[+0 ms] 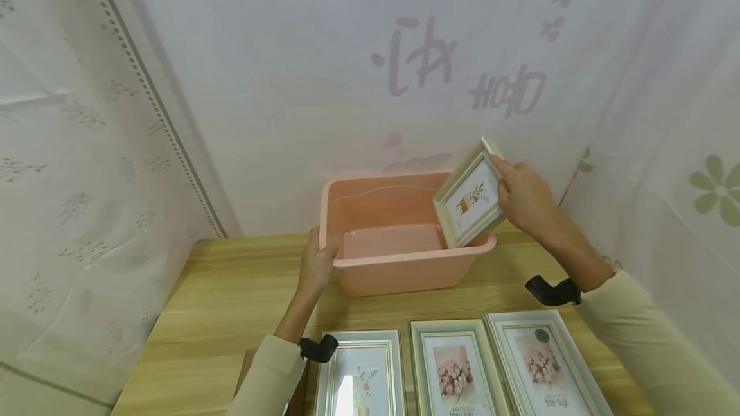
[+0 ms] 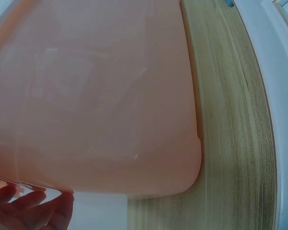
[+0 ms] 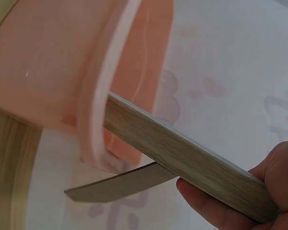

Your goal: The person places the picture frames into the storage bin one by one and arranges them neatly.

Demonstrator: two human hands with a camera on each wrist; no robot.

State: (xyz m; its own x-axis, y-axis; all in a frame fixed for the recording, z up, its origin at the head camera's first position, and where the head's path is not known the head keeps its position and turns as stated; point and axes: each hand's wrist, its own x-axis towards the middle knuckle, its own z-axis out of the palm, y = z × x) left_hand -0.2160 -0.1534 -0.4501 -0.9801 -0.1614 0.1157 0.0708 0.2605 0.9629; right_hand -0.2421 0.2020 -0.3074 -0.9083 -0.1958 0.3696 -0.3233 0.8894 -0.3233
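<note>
On the woodgrain table, left hand grips the glossy pink tub, right hand seemingly clamps a square frame.

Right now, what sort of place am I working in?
Probably a makeshift home-style workstation: a wooden table enclosed by patterned fabric curtains, with a pink plastic tub and framed pictures lying along its near edge.
</note>
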